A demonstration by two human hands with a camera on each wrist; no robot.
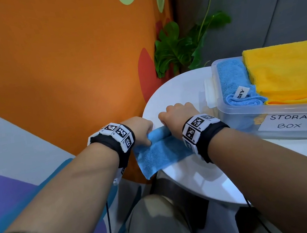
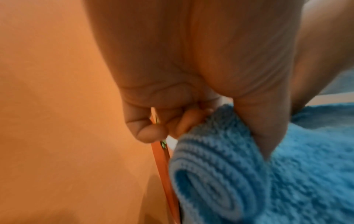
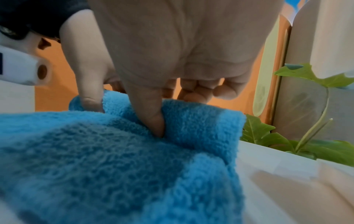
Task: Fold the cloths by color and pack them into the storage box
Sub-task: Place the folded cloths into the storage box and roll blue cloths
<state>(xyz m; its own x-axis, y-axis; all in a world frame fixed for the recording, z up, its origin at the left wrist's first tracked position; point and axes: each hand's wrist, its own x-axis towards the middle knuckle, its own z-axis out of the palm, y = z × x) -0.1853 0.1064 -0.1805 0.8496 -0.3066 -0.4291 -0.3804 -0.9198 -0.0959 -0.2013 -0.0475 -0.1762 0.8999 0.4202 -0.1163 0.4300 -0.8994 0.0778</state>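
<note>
The blue cloth (image 1: 161, 152) lies at the near left edge of the round white table (image 1: 176, 89), under and between both hands, its far end rolled up and its loose near end spilling over the table's rim. The left hand (image 1: 140, 129) pinches the left end of the roll, thumb under and fingers curled over it, right at the rim and close to the orange wall (image 1: 48, 73). The right hand (image 1: 179, 116) grips the roll's right end just beside it, thumb (image 3: 153, 119) pressed into the fold, fingers curled over the top. Beyond the hands the tabletop is bare up to the far rim. To the right of the right hand, near its wrist, stands the clear box (image 1: 251, 117), holding a folded blue cloth (image 1: 232, 81) and a yellow one (image 1: 292, 71) side by side. A plant (image 1: 176, 50) stands behind the table.
</note>
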